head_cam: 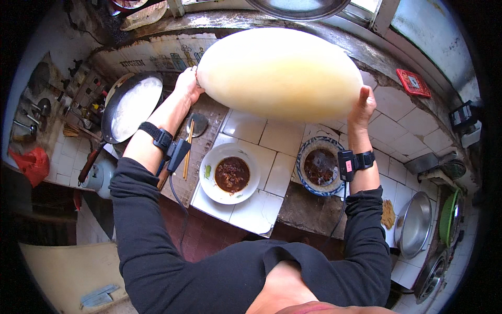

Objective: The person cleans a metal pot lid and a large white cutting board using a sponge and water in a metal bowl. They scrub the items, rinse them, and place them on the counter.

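Observation:
Both my hands hold a large pale round disc [280, 82], perhaps a board or lid, raised over the back of the counter by its opposite edges. My left hand [189, 87] grips its left edge; my right hand [362, 106] has the right edge, thumb on the near side. Below stands a white bowl [210, 189] with green decoration, holding a dark brown sauce [232, 174] with small bits. To its right is a blue-and-white patterned bowl [302, 172] of dark liquid. A pair of wooden chopsticks [187, 157] lies left of the white bowl, crossing a dark round piece [200, 125].
A black frying pan [106, 127] with a whitish layer [137, 109] inside sits left of my forearm, handle towards me. Beyond it is a gas cylinder [100, 182]. To the right are a metal basin [413, 225], a green basket [449, 219] and a brown scrubber-like lump [388, 214].

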A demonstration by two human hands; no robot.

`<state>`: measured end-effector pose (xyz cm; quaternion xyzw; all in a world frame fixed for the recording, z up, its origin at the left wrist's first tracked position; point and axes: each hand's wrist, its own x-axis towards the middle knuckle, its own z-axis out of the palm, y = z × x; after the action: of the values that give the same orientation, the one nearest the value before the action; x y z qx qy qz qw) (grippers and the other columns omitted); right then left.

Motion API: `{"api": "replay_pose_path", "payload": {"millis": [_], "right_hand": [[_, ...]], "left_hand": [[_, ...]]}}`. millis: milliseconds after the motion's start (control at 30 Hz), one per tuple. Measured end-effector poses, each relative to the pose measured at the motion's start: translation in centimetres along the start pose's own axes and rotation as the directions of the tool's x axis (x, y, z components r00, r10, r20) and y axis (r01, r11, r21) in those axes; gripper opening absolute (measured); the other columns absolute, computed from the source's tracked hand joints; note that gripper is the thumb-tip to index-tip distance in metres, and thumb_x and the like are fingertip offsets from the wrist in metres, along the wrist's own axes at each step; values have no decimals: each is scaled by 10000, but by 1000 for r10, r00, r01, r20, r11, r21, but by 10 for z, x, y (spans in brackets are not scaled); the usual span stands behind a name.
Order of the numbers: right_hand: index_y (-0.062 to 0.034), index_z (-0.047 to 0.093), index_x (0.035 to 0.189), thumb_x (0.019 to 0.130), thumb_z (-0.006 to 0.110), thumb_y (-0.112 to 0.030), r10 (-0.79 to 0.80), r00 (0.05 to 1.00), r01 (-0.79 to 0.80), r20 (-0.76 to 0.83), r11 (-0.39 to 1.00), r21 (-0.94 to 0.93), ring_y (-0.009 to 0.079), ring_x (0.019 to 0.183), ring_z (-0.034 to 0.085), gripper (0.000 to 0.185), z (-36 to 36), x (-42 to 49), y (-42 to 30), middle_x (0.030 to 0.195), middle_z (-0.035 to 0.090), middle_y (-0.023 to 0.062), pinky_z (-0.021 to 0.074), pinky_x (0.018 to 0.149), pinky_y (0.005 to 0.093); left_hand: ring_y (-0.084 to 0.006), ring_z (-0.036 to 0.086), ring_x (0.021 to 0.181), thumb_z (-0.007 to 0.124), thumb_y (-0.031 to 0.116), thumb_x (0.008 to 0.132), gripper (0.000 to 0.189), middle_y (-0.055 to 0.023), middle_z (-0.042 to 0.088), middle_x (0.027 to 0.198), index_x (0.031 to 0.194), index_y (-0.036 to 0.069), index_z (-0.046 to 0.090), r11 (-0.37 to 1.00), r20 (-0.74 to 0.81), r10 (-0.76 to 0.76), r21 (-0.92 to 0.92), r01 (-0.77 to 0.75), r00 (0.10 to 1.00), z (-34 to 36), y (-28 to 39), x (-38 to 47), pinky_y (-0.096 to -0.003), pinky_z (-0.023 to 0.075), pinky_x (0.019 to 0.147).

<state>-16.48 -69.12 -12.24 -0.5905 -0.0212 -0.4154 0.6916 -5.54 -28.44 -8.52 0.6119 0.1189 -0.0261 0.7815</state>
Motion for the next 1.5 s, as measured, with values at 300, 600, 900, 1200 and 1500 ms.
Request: {"api": "replay_pose_path", "payload": {"millis": [300, 600, 900, 1200, 1500], "right_hand": [[-23, 562, 794, 734, 574, -584, 46, 998, -50, -37, 991, -126, 79, 675, 490, 565, 43, 7, 17, 710, 547, -13, 421, 622, 231], [-9, 481, 1088, 747, 655, -328, -183, 982, 97, -49, 707, -701, 313, 1071, 406, 499, 36, -6, 17, 1096, 459, 164, 321, 925, 403], [-5, 456, 1085, 648, 733, -291, 8, 990, -111, -142, 664, -739, 349, 1056, 407, 591, 30, -18, 41, 1084, 469, 195, 333, 911, 420], [-8, 440, 1076, 651, 737, -311, 89, 984, -178, -156, 612, -771, 358, 1052, 431, 600, 39, -12, 39, 1091, 463, 196, 378, 875, 424], [9, 413, 1072, 674, 715, -293, 184, 969, -243, -164, 606, -758, 367, 1053, 439, 584, 48, -9, 30, 1117, 438, 226, 401, 865, 439]], "left_hand": [[-289, 550, 881, 436, 210, 847, 233, -117, 598, 922, 948, 61, 585, 989, 53, -92, 125, 85, 994, -16, 1, 69, -548, 391, 800], [-376, 548, 932, 395, 396, 896, 482, -213, 520, 1104, 1129, -21, 457, 1000, -111, 17, 19, -15, 994, 14, -10, 69, -513, 457, 759], [-486, 244, 1210, 300, 785, 704, 985, -340, 77, 1362, 1393, 129, 46, 885, 364, -462, 127, 448, 809, 88, -89, 20, -542, 248, 972], [-341, 128, 1288, 401, 724, 727, 904, -64, 113, 1437, 1383, 185, 91, 936, 405, -313, -23, 352, 859, 110, -76, 17, -533, 143, 1019], [-331, 243, 1230, 443, 711, 714, 870, -62, 194, 1414, 1363, 187, 198, 956, 374, -248, -54, 287, 894, 102, -95, 44, -540, 262, 960]]}}
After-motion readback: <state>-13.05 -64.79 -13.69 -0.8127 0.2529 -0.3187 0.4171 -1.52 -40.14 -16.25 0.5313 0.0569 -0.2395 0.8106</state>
